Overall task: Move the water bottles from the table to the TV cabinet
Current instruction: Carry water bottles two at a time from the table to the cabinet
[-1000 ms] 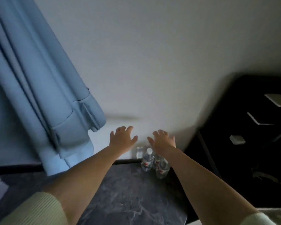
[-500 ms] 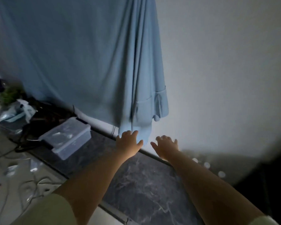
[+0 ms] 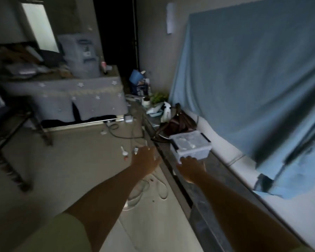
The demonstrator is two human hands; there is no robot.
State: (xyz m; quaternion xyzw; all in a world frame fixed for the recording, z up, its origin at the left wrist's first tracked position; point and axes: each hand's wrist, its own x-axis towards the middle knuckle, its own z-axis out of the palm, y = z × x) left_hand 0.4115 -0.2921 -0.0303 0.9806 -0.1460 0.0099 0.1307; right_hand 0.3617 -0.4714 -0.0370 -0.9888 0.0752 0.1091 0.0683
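Note:
Both my hands are stretched out in front of me and hold nothing. My left hand (image 3: 145, 159) hovers over the floor with its fingers spread. My right hand (image 3: 191, 167) hangs with loose fingers over the dark marble-patterned top of the low TV cabinet (image 3: 215, 171), which runs along the wall at the right. The water bottles are out of view. A table (image 3: 76, 91) under a grey star-patterned cloth stands at the far left, with blurred clutter on it.
A clear plastic box (image 3: 191, 146) sits on the cabinet just beyond my right hand, with a brown bag (image 3: 175, 122) and a small plant (image 3: 158, 98) further back. A blue cloth (image 3: 253, 84) hangs down the wall. Cables and small litter lie on the floor (image 3: 131, 135).
The view has swung left, away from the corner where the bottles stood on the cabinet, toward the room and the table. Both hands stay empty and extended.

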